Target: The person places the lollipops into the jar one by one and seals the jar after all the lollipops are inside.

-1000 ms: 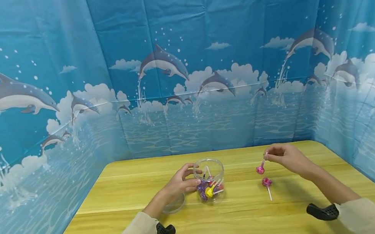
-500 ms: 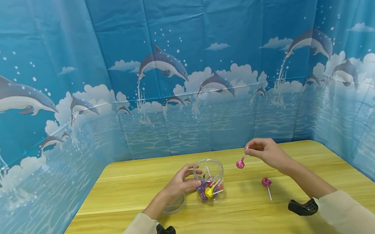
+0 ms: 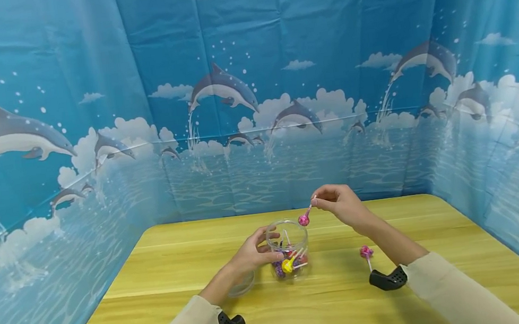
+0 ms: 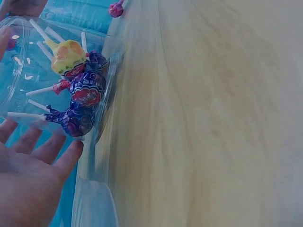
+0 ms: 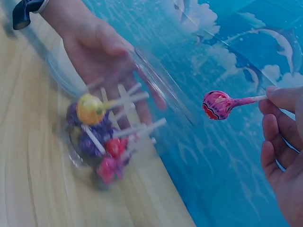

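In the head view a clear round jar (image 3: 288, 247) stands upright on the table, holding several wrapped lollipops, among them a yellow one (image 3: 288, 265) and purple ones (image 4: 78, 118). My left hand (image 3: 253, 252) cups the jar's left side, the thumb in front and fingers behind. Just above the rim's right side, my right hand (image 3: 338, 204) pinches a pink lollipop (image 3: 304, 220) by the end of its white stick, its round head hanging down. The right wrist view shows this lollipop (image 5: 218, 105) apart from the jar.
Another pink lollipop (image 3: 366, 252) lies on the wooden table (image 3: 324, 309), partly hidden by the black strap (image 3: 388, 279) on my right wrist. A clear round lid (image 3: 242, 287) lies beside the jar under my left hand. A dolphin-print curtain (image 3: 260, 172) surrounds the table's back and sides.
My right hand has carried the pink lollipop leftward and up, from above the table's right side to the jar's rim. The left hand has stayed at the jar.
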Action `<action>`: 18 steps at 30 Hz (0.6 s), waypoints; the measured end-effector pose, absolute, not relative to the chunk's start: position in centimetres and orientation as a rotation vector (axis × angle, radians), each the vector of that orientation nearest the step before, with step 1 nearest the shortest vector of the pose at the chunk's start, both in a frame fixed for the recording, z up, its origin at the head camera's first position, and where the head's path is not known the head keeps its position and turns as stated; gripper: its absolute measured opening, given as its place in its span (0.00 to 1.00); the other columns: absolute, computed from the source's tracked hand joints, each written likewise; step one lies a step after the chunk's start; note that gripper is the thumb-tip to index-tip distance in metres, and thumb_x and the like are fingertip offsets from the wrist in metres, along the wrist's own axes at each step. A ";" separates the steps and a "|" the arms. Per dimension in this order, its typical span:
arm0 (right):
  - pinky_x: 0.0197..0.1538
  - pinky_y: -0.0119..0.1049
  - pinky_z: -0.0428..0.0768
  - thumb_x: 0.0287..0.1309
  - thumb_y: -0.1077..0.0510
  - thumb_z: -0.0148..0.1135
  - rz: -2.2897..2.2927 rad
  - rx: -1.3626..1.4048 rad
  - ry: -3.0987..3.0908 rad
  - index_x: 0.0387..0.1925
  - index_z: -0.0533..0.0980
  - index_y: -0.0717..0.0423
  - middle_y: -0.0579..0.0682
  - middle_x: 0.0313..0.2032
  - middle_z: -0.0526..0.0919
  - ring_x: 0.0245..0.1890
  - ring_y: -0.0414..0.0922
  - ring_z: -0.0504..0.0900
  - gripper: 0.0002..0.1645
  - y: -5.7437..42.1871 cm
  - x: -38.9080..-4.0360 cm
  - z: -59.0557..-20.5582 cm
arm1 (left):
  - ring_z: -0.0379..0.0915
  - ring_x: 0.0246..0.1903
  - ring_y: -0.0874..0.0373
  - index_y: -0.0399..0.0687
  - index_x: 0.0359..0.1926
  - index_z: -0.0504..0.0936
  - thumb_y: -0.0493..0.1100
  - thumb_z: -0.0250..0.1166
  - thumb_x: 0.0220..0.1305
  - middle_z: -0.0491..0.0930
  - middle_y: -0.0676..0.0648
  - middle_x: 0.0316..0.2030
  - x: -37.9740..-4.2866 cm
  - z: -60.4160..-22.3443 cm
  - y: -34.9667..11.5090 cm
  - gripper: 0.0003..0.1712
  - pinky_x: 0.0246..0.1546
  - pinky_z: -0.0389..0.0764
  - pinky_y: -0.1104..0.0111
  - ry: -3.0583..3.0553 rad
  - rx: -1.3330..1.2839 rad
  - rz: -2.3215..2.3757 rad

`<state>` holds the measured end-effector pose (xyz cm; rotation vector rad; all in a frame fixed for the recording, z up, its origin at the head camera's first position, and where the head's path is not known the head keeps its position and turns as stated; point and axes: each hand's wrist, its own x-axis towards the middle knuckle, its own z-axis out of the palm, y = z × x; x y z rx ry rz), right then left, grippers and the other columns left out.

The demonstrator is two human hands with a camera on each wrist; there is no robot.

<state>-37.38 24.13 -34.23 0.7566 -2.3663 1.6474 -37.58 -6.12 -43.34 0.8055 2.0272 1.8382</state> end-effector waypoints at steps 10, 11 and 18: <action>0.48 0.49 0.82 0.73 0.59 0.64 1.543 0.918 -2.423 0.44 0.83 0.60 0.55 0.41 0.86 0.41 0.49 0.85 0.07 20.1 -37.9 -35.2 | 0.66 0.68 0.39 0.45 0.80 0.58 0.42 0.70 0.70 0.67 0.38 0.70 -37.5 -43.3 -5.9 0.44 0.62 0.75 0.52 1.997 0.835 1.843; 0.47 0.50 0.82 0.73 0.60 0.64 1.518 0.940 -2.431 0.44 0.83 0.60 0.54 0.40 0.86 0.40 0.49 0.85 0.07 19.8 -37.9 -35.3 | 0.67 0.68 0.39 0.44 0.80 0.58 0.42 0.70 0.70 0.67 0.39 0.70 -37.5 -43.3 -6.0 0.44 0.61 0.76 0.53 1.992 0.842 1.843; 0.35 0.41 0.79 0.72 0.59 0.65 1.241 1.037 -2.487 0.42 0.85 0.57 0.45 0.34 0.85 0.31 0.44 0.79 0.06 18.1 -37.9 -36.2 | 0.68 0.67 0.43 0.49 0.79 0.60 0.48 0.72 0.69 0.63 0.42 0.73 -37.6 -43.2 -6.2 0.45 0.59 0.78 0.54 2.023 0.838 1.815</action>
